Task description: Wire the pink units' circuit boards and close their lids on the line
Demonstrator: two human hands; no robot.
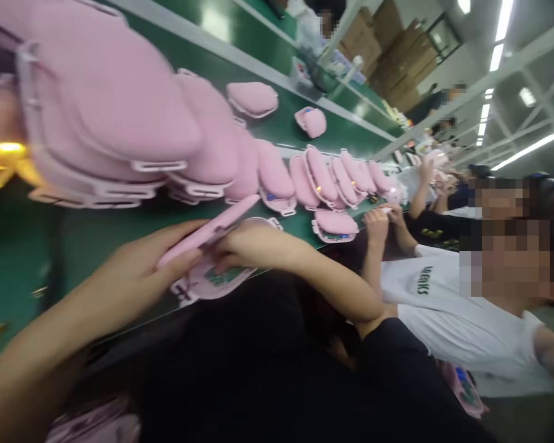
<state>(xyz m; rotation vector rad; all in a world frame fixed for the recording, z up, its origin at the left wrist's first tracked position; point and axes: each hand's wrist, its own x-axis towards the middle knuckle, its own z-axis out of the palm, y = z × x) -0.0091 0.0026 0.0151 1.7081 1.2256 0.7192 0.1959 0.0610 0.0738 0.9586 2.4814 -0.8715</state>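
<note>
My left hand (166,251) is closed on a pink plastic cover (210,231), which stands tilted up on edge. Below it lies an open pink casing (233,284) with white slotted tabs on its rim and a green circuit board (222,277) inside. Reaching in from the right, my right hand (240,245) has its curled fingers between the cover and the casing. Its fingertips are partly hidden, so what they pinch cannot be made out.
A large stack of pink casings (129,104) rises at the left, with a row of casings (323,178) running away along the green bench (157,212). Close on my right sits a co-worker in a white shirt (447,307). A yellow light (10,147) glows at far left.
</note>
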